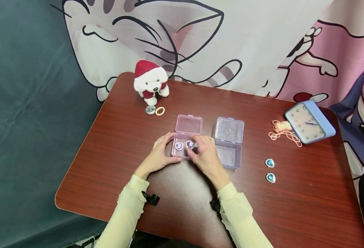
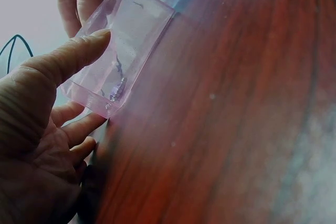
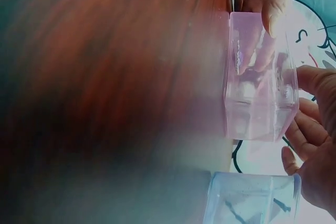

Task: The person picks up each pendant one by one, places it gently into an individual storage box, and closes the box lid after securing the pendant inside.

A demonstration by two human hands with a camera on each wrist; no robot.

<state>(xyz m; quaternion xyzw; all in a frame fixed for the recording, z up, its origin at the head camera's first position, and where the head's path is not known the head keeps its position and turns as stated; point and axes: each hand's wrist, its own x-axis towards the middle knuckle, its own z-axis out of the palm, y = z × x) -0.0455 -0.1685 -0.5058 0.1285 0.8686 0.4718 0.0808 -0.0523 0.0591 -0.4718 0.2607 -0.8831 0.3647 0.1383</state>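
Note:
An open pink clear box (image 1: pixel 185 151) stands mid-table with its lid (image 1: pixel 189 124) tipped back. Two purple heart gems (image 1: pixel 179 146) (image 1: pixel 189 144) lie inside. My left hand (image 1: pixel 169 148) grips the box's left end, thumb on the near wall and fingers on the far side. My right hand (image 1: pixel 195 148) holds the right end, its fingers curled over the rim beside the right gem. In the left wrist view my left hand (image 2: pixel 92 82) clasps the pink box (image 2: pixel 131 30). The right wrist view shows my right hand (image 3: pixel 296 103) at the pink box (image 3: pixel 257 77).
An open pale blue box (image 1: pixel 228 151) stands just right of the pink one. Two blue heart gems (image 1: pixel 270 163) (image 1: pixel 270 177) lie further right. A blue clock (image 1: pixel 309 121) and orange string (image 1: pixel 282 131) sit at the far right. A plush dog (image 1: pixel 151 82), metal disc (image 1: pixel 150 110) and ring (image 1: pixel 160 111) are at the back.

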